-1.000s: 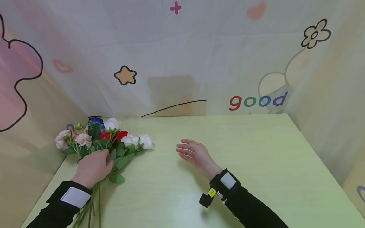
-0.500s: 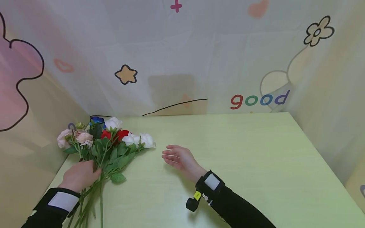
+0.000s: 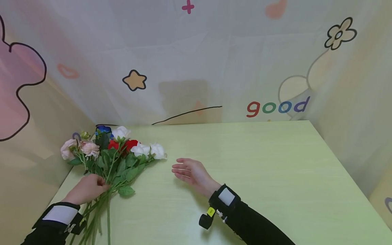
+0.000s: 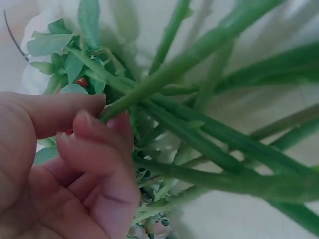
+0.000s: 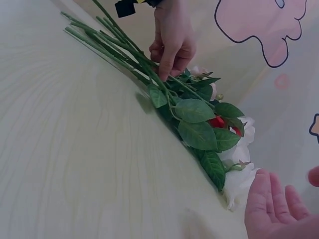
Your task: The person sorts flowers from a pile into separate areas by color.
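A bunch of flowers on long green stems (image 3: 99, 217) lies on the left of the table, blooms pointing away. It has white roses (image 3: 157, 151), red roses (image 3: 132, 144), a blue bloom (image 3: 104, 129) and pale pink blooms (image 3: 89, 148). Below the leaves (image 3: 133, 172), my left hand (image 3: 86, 188) pinches one flower stem (image 4: 149, 85) between thumb and fingertips; other stems cross beside it in the left wrist view. My right hand (image 3: 194, 176) is held over the table, right of the white roses, its fingers extended and holding nothing.
The pale green table (image 3: 260, 177) reaches back to a printed curtain (image 3: 229, 68), with curtain on both sides too. A black wrist strap with a small camera (image 3: 206, 221) hangs under my right forearm. The stems run toward the table's near side.
My left hand has drawn back from among the leaves toward the stems and now pinches one. My right hand has moved left, closer to the white roses. The flowers stay nearly in place.
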`<action>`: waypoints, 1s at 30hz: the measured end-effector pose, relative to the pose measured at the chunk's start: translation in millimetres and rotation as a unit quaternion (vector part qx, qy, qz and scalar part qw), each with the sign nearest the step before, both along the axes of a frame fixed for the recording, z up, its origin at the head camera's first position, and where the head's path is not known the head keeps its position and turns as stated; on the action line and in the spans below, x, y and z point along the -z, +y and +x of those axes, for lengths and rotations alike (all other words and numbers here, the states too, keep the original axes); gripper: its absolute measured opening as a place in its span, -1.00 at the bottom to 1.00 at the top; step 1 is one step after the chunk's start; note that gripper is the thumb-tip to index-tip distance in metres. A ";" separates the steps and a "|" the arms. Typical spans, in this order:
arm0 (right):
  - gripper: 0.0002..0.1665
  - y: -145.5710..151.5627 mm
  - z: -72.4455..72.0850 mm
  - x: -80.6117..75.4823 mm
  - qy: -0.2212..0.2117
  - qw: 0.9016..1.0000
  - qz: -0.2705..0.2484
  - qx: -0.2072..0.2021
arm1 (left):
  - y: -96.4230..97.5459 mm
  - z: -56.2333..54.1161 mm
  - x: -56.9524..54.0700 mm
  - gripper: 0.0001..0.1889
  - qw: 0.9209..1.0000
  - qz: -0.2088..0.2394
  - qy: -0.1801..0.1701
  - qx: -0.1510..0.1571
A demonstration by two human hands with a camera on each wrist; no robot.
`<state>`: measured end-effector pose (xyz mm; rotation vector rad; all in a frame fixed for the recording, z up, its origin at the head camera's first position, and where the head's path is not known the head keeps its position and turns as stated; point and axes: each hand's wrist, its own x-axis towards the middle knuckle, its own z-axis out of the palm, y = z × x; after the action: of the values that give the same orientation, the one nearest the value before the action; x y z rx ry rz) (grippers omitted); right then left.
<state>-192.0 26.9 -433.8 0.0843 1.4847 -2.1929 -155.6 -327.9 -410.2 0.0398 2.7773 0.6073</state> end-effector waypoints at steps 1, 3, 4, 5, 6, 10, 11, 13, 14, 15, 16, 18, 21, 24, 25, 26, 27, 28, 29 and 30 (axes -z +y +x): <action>-0.47 0.2 0.3 0.2 0.001 1.000 0.000 -0.001 | -0.5 0.1 -0.2 -0.61 1.000 0.005 0.000 0.000; -0.46 0.4 0.9 0.1 0.002 1.000 0.002 -0.004 | -0.8 0.0 -0.6 -0.61 1.000 0.009 0.001 0.003; -0.46 0.5 1.4 -0.2 0.003 1.000 0.002 -0.005 | -0.4 0.1 -1.2 -0.61 1.000 0.009 0.000 0.004; -0.46 0.8 1.8 -0.3 0.003 1.000 0.003 -0.006 | 0.2 0.1 -2.1 -0.61 1.000 0.010 0.000 0.005; -0.46 1.4 2.1 -0.5 0.004 1.000 0.004 -0.007 | 1.2 0.3 -3.2 -0.61 1.000 0.011 -0.001 0.007; -0.45 5.1 2.3 -0.9 0.003 1.000 0.004 -0.008 | 6.4 1.4 -10.8 -0.64 1.000 0.020 -0.005 0.009; -0.45 6.7 1.9 -0.7 0.004 1.000 0.003 -0.007 | 7.8 1.4 -13.1 -0.64 1.000 0.022 -0.004 0.010; -0.45 10.4 1.4 -0.7 0.003 1.000 0.002 -0.006 | 10.8 1.6 -17.1 -0.65 1.000 0.026 -0.001 0.010; -0.44 12.7 1.0 -0.8 0.002 1.000 0.002 -0.005 | 12.5 1.4 -19.1 -0.66 1.000 0.027 0.003 0.012; -0.44 15.2 0.5 -0.7 0.003 1.000 0.002 -0.003 | 14.7 1.2 -21.1 -0.66 0.999 0.028 0.006 0.013; -0.44 17.8 0.1 -0.4 0.003 1.000 0.003 -0.001 | 16.8 0.9 -22.7 -0.66 0.999 0.028 0.010 0.015; -0.44 23.7 -0.8 0.3 0.001 1.000 0.004 0.002 | 21.8 -0.1 -26.5 -0.67 0.999 0.030 0.016 0.019; -0.43 34.2 -2.1 1.1 0.003 1.000 0.009 0.009 | 32.0 -2.5 -31.8 -0.70 0.998 0.039 0.029 0.028; -0.44 45.3 -3.2 0.9 0.006 1.000 0.017 0.013 | 44.8 -7.5 -35.8 -0.74 0.997 0.060 0.038 0.036; -0.43 49.0 -3.2 0.1 0.008 1.000 0.020 0.013 | 50.1 -9.4 -36.8 -0.74 0.996 0.068 0.040 0.038; -0.44 52.7 -3.2 -0.5 0.010 1.000 0.023 0.013 | 55.8 -11.5 -37.8 -0.75 0.995 0.077 0.041 0.039; -0.44 56.1 -3.1 -1.5 0.013 0.999 0.027 0.013 | 62.0 -13.6 -38.4 -0.76 0.994 0.089 0.041 0.039; -0.44 59.4 -3.0 -2.4 0.016 0.999 0.031 0.011 | 68.1 -15.8 -38.7 -0.77 0.993 0.101 0.043 0.041; -0.44 62.6 -2.8 -3.5 0.019 0.999 0.035 0.011 | 74.5 -17.8 -38.6 -0.78 0.992 0.112 0.045 0.041; -0.44 65.8 -2.4 -4.2 0.025 0.999 0.041 0.010 | 81.3 -19.8 -38.3 -0.79 0.990 0.126 0.046 0.040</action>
<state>-194.3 92.6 -429.6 0.0719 1.6068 -2.1646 -175.4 -246.6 -371.9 0.2385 2.7516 0.9523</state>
